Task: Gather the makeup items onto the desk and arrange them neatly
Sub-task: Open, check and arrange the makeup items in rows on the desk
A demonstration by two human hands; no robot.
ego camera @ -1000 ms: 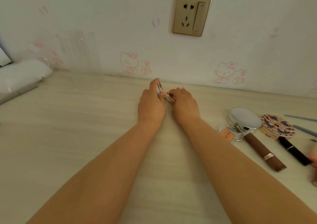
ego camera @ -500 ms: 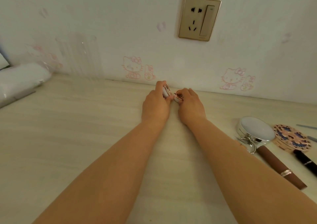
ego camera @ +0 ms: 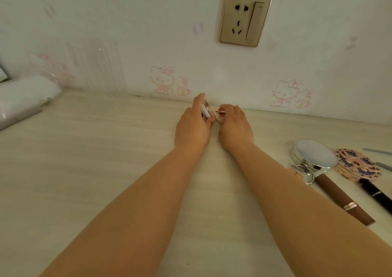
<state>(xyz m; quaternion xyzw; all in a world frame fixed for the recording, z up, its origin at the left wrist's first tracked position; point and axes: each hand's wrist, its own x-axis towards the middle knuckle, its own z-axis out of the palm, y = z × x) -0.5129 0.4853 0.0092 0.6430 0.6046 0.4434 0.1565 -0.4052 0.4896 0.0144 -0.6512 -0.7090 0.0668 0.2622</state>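
Head view: left hand (ego camera: pixel 192 126) and right hand (ego camera: pixel 234 126) grip small compact (ego camera: pixel 206 111).

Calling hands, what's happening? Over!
Left hand holds small white rose-gold-rimmed compact upright. Right hand grips second small rose-gold piece. Nothing blocking near the wall.

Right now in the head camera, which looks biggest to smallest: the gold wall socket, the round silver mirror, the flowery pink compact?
1. Gold wall socket, clearly the largest.
2. Round silver mirror and flowery pink compact look about alike; the compact lies tilted near the frame's edge, so I won't rank those two.
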